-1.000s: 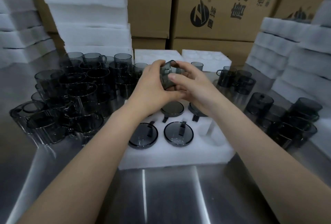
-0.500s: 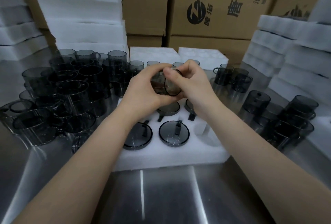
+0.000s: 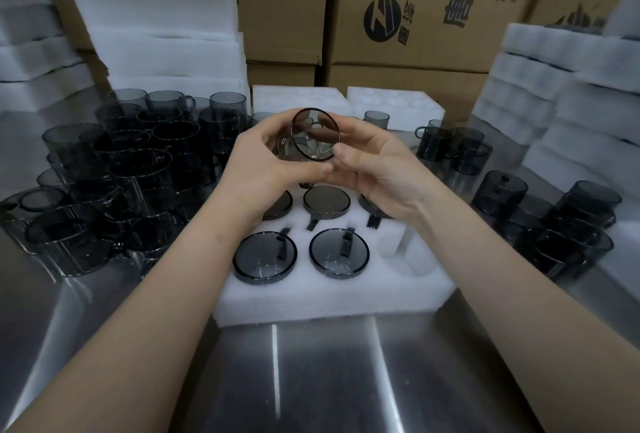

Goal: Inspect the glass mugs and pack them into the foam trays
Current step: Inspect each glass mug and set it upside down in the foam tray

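glass mug held by left hand and right hand.

Both bare forearms are reaching fwd from the bottom corners, converging mid-frame. L hand, back toward the camera, is curling fingers & thumb round a glass mug. R hand, palm partly showing, is gripping it from the other side, w/ thumb tip lying at the rim.

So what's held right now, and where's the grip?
A dark glass mug, in both hands: left hand round its side wall, right hand at the camera-facing rim.
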The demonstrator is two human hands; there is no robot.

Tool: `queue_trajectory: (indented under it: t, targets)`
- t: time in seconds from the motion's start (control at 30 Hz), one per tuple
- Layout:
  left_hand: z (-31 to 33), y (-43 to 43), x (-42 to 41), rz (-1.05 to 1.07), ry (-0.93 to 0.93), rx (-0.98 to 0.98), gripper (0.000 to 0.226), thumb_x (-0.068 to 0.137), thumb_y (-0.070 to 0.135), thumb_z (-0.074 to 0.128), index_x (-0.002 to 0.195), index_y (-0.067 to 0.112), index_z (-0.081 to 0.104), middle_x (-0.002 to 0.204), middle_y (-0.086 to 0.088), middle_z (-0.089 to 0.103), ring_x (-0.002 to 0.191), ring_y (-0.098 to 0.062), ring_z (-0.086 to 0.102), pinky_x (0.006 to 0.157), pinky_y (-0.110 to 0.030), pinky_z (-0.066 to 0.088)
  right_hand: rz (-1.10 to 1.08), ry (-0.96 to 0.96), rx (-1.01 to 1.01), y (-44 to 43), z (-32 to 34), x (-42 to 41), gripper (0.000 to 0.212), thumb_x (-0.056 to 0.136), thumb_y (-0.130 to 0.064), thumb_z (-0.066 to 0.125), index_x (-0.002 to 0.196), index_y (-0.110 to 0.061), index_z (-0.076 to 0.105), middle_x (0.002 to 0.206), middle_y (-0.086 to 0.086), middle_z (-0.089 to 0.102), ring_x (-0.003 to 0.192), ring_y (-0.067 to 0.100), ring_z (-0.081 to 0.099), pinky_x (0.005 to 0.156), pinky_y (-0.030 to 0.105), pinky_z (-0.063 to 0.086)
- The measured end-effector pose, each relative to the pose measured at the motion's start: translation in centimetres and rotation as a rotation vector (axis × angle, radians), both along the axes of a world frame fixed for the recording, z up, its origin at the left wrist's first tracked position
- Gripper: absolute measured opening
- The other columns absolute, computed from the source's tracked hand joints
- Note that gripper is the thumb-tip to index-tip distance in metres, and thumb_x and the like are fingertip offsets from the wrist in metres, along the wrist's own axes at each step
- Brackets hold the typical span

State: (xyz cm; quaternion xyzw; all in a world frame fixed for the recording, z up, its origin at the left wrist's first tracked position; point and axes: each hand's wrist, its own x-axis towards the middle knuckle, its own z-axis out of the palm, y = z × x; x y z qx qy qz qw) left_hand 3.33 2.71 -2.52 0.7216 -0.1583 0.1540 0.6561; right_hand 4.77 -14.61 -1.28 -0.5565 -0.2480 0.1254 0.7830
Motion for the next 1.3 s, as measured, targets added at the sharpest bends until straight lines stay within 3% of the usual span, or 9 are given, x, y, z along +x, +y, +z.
queue_trajectory:
  t: [0.13,0.23,0.4,0.53,0.7,0.83,0.97,1.17,1.3]
  targets:
    - [-0.1,-0.1,0.1,0.004,0.013,0.053,0.062,0.054,0.008,0.085,0.113,0.02,0.069,0.106,-0.001,0.073,0.099,-0.012,0.068,0.085,-0.029,0.054,-0.139,-0.094,-0.134,0.5,-0.3,0.0,0.037,0.076,0.0,0.071,0.108,-0.01,0.055,0.115,0.01,0.061,0.083,0.02,0.068,0.064,0.032,0.058]
    - [-0.1,-0.3,0.0,0.034,0.019,0.144,0.077,0.049,0.016,0.087,0.122,0.022,0.065,0.112,0.001,0.07,0.106,-0.014,0.066,0.098,-0.039,0.052,-0.286,-0.199,-0.282,0.8,-0.5,-0.1,0.038,0.075,-0.001,0.078,0.1,-0.013,0.051,0.116,0.012,0.061,0.088,0.022,0.067,0.062,0.034,0.058]
    - [0.3,-0.9,-0.7,0.078,0.018,0.27,0.085,0.048,0.032,0.081,0.13,0.027,0.059,0.116,0.009,0.067,0.108,-0.008,0.063,0.1,-0.035,0.049,-0.496,-0.306,-0.444,1.5,-0.6,-0.5,0.039,0.075,-0.023,0.083,0.092,-0.018,0.048,0.107,0.013,0.063,0.107,0.025,0.062,0.093,0.051,0.051]
    - [0.3,-1.2,-1.0,0.062,-0.012,0.309,0.067,0.056,0.027,0.091,0.117,0.031,0.063,0.107,0.013,0.068,0.101,-0.004,0.063,0.095,-0.032,0.051,-0.609,-0.268,-0.407,1.8,-0.2,-0.7,0.029,0.087,-0.032,0.071,0.08,-0.016,0.048,0.086,0.013,0.059,0.079,0.02,0.058,0.062,0.041,0.051]
    - [0.3,-1.2,-1.0,0.062,-0.017,0.296,0.068,0.055,0.033,0.087,0.117,0.028,0.059,0.11,0.01,0.066,0.106,-0.008,0.062,0.097,-0.037,0.05,-0.533,-0.13,-0.26,1.5,0.0,-0.5,0.026,0.1,-0.031,0.053,0.08,-0.014,0.05,0.095,0.022,0.065,0.074,0.029,0.061,0.04,0.027,0.046]
    - [0.5,-1.0,-1.2,-0.002,-0.051,0.168,0.066,0.064,0.038,0.08,0.121,0.026,0.048,0.114,0.01,0.062,0.106,-0.006,0.063,0.097,-0.034,0.051,-0.399,-0.001,-0.113,1.0,0.4,-0.2,0.03,0.104,-0.032,0.04,0.103,-0.012,0.062,0.106,0.017,0.065,0.064,0.028,0.057,0.047,0.03,0.049]
    - [0.7,-1.0,-1.6,-0.091,-0.073,0.089,0.059,0.077,0.033,0.072,0.124,0.024,0.039,0.113,0.012,0.059,0.107,-0.001,0.06,0.091,-0.02,0.049,-0.224,0.006,-0.217,0.6,0.6,-0.1,0.044,0.105,-0.034,0.036,0.132,-0.006,0.055,0.12,0.013,0.064,0.088,0.026,0.058,0.067,0.031,0.054]
    - [0.5,-0.7,-1.2,-0.05,-0.089,0.056,0.06,0.066,0.021,0.081,0.12,0.016,0.056,0.122,-0.003,0.061,0.108,-0.005,0.062,0.088,-0.021,0.051,-0.11,-0.055,-0.122,-0.1,0.3,-0.4,0.04,0.099,-0.029,0.047,0.132,-0.007,0.054,0.118,0.016,0.064,0.098,0.029,0.061,0.078,0.037,0.054]
    - [0.2,-0.6,-0.9,-0.037,-0.082,0.116,0.063,0.068,0.004,0.083,0.122,0.021,0.056,0.124,-0.001,0.061,0.116,-0.011,0.059,0.098,-0.03,0.05,-0.174,-0.091,-0.111,0.2,0.1,-0.4,0.031,0.084,-0.022,0.063,0.114,-0.014,0.061,0.106,0.008,0.063,0.085,0.018,0.062,0.059,0.027,0.05]
